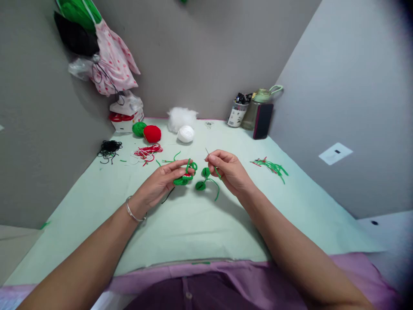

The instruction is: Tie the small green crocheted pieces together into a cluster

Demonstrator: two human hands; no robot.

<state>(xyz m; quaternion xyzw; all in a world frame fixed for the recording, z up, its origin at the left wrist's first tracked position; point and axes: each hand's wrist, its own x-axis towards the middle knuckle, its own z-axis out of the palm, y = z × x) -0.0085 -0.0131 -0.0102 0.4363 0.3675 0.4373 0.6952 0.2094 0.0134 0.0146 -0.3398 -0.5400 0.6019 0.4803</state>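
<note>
Yarn piece (181,181) (mostly green), in left hand (159,181), near right hand (229,169)

There it was, the green crocheted piece (181,181), small and curled, red and white showing among the green, in my left hand (161,178); in my right hand (228,168), the thin needle (207,151) slanted upward.

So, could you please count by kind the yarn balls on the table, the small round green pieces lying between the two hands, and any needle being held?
Yarn balls: 3 (green, red, white)
Small round green pieces: 2
Needle in the right hand: 1
Total: 6
</note>
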